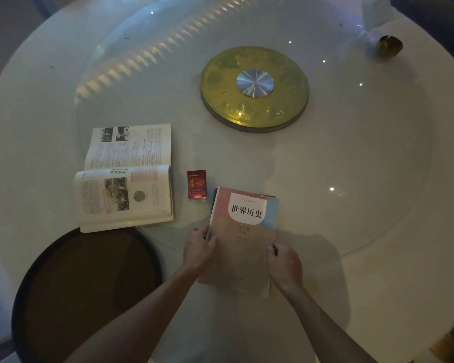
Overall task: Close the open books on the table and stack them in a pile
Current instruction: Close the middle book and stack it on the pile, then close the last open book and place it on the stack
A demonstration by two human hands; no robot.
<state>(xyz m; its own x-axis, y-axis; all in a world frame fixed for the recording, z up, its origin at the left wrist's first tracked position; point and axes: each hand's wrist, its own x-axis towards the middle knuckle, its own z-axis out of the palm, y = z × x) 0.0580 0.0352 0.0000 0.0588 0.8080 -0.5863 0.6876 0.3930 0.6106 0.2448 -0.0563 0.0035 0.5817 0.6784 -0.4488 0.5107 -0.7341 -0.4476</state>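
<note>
Two hands on the closed book [243, 231] near my table edge: left hand [199, 248] fingers clamped on its left edge, right hand [283, 263] pinching its right edge. Red pack [197, 184] just beside its far-left corner. Open book [127, 176] left, apart. Gold disc [254, 87] far. Bare table [364, 179] right.
</note>
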